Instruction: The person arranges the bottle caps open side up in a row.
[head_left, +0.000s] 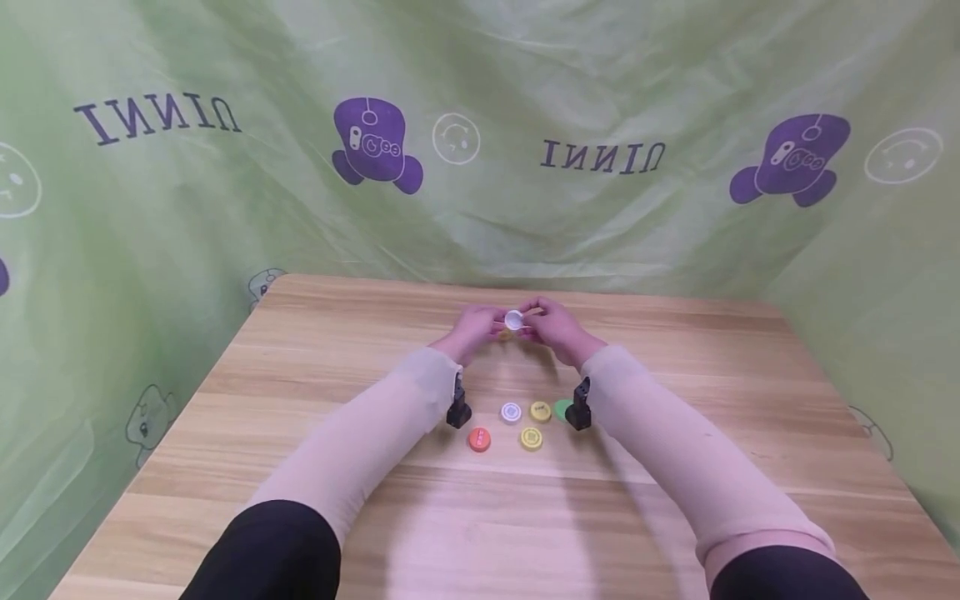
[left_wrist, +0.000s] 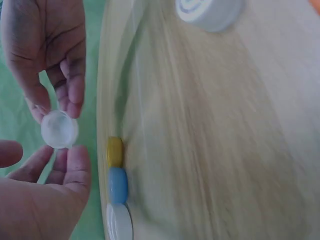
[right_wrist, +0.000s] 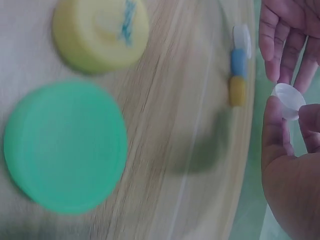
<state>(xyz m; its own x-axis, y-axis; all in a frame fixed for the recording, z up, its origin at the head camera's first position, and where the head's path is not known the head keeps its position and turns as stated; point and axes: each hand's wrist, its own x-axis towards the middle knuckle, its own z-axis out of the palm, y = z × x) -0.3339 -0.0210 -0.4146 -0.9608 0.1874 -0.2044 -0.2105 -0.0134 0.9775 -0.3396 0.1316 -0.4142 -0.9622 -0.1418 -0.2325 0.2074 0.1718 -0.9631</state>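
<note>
At the far middle of the wooden table [head_left: 315, 467] my two hands meet around a small white cap [head_left: 513, 318], held above the tabletop. My right hand [head_left: 534, 319] pinches the white cap [right_wrist: 289, 100] between thumb and a finger. My left hand [head_left: 491, 321] has fairly straight fingers [left_wrist: 75, 160] whose tips touch the cap [left_wrist: 59, 129] from the other side, with the thumb held apart. Below the hands, a yellow cap [left_wrist: 115, 151], a blue cap [left_wrist: 118, 185] and a white cap [left_wrist: 119, 222] lie in a row on the table.
Nearer to me lie a red cap [head_left: 479, 438], a white ringed cap [head_left: 511, 412], two yellow caps [head_left: 540, 410] [head_left: 531, 438] and a green cap [head_left: 562, 409]. Green printed sheeting [head_left: 600, 208] hangs round the table's far and side edges.
</note>
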